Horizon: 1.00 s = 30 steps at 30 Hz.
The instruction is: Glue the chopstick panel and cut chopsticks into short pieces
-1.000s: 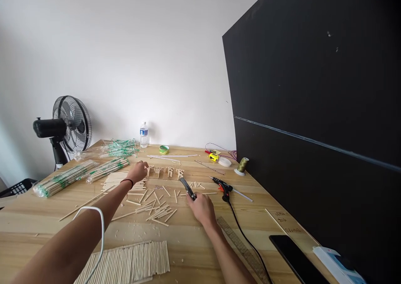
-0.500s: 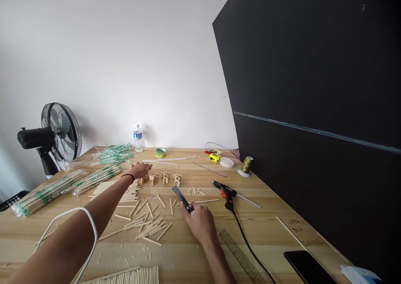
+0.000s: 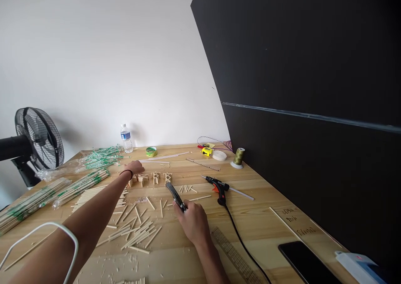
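My left hand (image 3: 134, 167) reaches to the far side of the table, just behind a row of small wooden stick frames (image 3: 156, 178). Its fingers are curled and partly hidden; I cannot make out what they hold, if anything. In my right hand (image 3: 194, 221) is a dark utility knife (image 3: 176, 196), its grey front end pointing away and left, close to the rightmost frame. Short cut wooden sticks (image 3: 144, 236) lie scattered between my arms. Below the left forearm, a batch of longer sticks (image 3: 89, 196) is laid side by side.
A glue gun (image 3: 221, 187) with its cord lies to the right, beside a clear ruler (image 3: 233, 252) and a phone (image 3: 308, 261). Wrapped stick bundles (image 3: 81, 186), a bottle (image 3: 126, 138) and a fan (image 3: 39, 138) are leftward. A black board (image 3: 297, 87) bounds the right.
The view has turned slightly right, shifting everything leftward. My left hand's fingers look more curled than before, while the knife stays in my right hand and its tip is nearer the rightmost frame.
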Each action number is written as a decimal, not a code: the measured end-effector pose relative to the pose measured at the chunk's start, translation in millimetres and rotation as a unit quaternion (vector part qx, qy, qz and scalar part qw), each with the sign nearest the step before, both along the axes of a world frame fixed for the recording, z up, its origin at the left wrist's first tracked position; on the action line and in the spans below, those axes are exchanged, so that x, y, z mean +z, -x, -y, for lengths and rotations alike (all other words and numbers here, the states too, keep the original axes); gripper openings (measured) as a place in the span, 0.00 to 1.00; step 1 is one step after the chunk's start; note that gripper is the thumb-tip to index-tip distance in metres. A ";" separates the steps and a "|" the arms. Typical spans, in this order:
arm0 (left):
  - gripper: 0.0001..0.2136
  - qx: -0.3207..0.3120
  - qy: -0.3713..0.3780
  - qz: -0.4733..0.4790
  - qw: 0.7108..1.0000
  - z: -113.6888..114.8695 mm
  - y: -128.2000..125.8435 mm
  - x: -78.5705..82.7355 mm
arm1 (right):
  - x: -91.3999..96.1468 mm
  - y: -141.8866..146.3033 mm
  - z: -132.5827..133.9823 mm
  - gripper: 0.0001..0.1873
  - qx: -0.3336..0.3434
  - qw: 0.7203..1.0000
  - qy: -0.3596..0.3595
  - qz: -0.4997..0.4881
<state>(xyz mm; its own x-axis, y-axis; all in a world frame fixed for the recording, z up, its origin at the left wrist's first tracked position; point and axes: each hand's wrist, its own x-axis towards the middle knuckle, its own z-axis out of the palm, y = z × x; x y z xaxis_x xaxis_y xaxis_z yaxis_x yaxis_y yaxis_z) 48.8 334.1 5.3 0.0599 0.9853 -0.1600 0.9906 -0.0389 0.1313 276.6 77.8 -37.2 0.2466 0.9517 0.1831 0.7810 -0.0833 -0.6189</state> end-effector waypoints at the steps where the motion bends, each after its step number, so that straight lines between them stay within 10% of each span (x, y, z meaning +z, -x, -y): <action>1: 0.17 0.001 0.002 0.002 1.000 0.1 -1.4 -0.8 | 0.2 0.2 0.4 0.20 0.000 1.000 0.001 0.000; 10: 0.17 0.003 -0.019 0.070 0.997 6.4 -12.7 -2.7 | 1.8 1.7 0.2 0.19 -0.004 1.000 0.010 0.010; 18: 0.17 -0.034 -0.099 0.202 0.974 18.2 -32.4 45.2 | 3.0 1.7 1.1 0.20 -0.001 1.000 0.009 0.019; 23: 0.10 -0.146 -0.093 0.315 0.933 77.6 -30.2 54.7 | 2.3 1.6 1.9 0.21 0.004 1.000 -0.005 0.015; 30: 0.07 -0.218 -0.013 0.412 0.885 182.8 35.8 16.8 | -3.0 1.5 2.2 0.21 0.012 1.000 -0.014 0.005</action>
